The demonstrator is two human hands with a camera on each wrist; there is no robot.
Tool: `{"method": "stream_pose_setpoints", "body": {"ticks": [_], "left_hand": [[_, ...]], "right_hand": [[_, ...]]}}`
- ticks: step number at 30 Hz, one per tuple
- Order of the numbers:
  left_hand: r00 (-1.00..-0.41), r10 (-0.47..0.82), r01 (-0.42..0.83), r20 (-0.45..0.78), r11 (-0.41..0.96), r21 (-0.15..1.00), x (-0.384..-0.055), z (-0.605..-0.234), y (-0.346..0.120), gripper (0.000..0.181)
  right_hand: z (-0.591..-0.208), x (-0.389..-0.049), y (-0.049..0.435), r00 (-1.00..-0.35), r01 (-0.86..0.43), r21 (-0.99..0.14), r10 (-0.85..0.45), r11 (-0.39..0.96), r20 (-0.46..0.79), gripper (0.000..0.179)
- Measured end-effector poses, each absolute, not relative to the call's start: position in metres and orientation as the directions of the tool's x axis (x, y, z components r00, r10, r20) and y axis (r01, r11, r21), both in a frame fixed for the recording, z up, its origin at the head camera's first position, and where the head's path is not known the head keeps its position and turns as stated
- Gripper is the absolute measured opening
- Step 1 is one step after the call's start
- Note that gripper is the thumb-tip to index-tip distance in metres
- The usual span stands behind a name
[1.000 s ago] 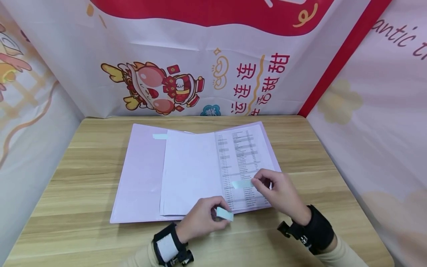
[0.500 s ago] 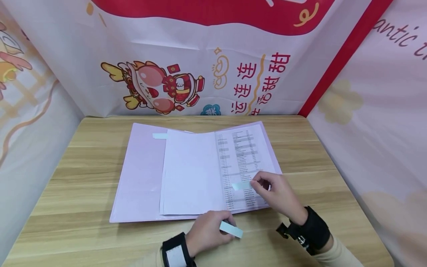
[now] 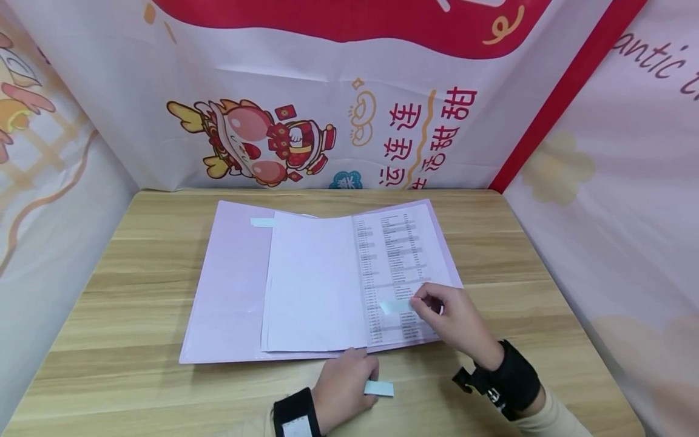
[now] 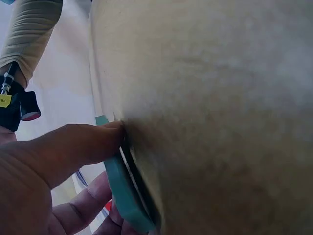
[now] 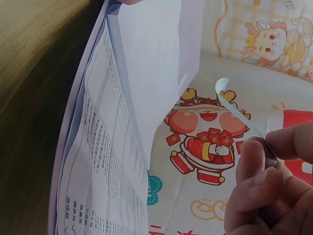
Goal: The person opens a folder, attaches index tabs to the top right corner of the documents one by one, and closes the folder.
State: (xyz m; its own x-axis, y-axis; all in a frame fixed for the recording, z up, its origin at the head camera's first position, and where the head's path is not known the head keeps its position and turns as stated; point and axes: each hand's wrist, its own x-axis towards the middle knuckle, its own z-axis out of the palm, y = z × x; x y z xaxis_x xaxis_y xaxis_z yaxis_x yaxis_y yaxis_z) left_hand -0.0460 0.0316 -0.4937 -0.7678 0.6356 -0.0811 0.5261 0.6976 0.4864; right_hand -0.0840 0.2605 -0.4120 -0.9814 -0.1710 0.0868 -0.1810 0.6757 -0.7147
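Observation:
My right hand (image 3: 450,312) pinches one end of a pale teal sticky note strip (image 3: 394,307) over the lower part of a printed page (image 3: 403,255). In the right wrist view the far end of the strip curls up. My left hand (image 3: 344,388), at the front edge of an open lilac folder (image 3: 229,291), holds a teal sticky note pad (image 3: 381,389). Thumb and fingers grip the pad (image 4: 122,188) low against the wooden surface in the left wrist view. A blank white sheet (image 3: 317,285) lies across the folder's middle.
Another pale teal tab (image 3: 263,223) sticks out from the sheets at the top left. The folder lies on a wooden table (image 3: 120,291). A printed cloth backdrop (image 3: 306,60) stands behind the table, with more cloth (image 3: 611,243) at the sides.
The left hand has moved right and toward the front with the pad, and lowered it toward the table. The right hand has dipped slightly, still pinching the strip.

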Motion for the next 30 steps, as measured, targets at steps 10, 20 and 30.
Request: {"method": "stream_pose_setpoints", "body": {"ticks": [10, 20, 30], "left_hand": [[-0.759, 0.642, 0.529, -0.104, 0.702, 0.477, -0.047, -0.489, 0.030, 0.034], [-0.782, 0.623, 0.522, 0.013, 0.643, 0.561, -0.079, -0.427, 0.032, 0.009], [-0.792, 0.610, 0.552, -0.017, 0.729, 0.405, -0.170, -0.380, 0.066, 0.016]], "right_hand": [[-0.409, -0.089, 0.268, -0.984, -0.174, -0.698, -0.156, 0.695, 0.090, 0.015], [-0.398, -0.110, 0.295, -0.997, -0.056, -0.704, -0.079, 0.708, -0.001, 0.021], [-0.386, -0.151, 0.320, -0.990, 0.100, -0.744, -0.010, 0.661, -0.143, 0.029]]}}
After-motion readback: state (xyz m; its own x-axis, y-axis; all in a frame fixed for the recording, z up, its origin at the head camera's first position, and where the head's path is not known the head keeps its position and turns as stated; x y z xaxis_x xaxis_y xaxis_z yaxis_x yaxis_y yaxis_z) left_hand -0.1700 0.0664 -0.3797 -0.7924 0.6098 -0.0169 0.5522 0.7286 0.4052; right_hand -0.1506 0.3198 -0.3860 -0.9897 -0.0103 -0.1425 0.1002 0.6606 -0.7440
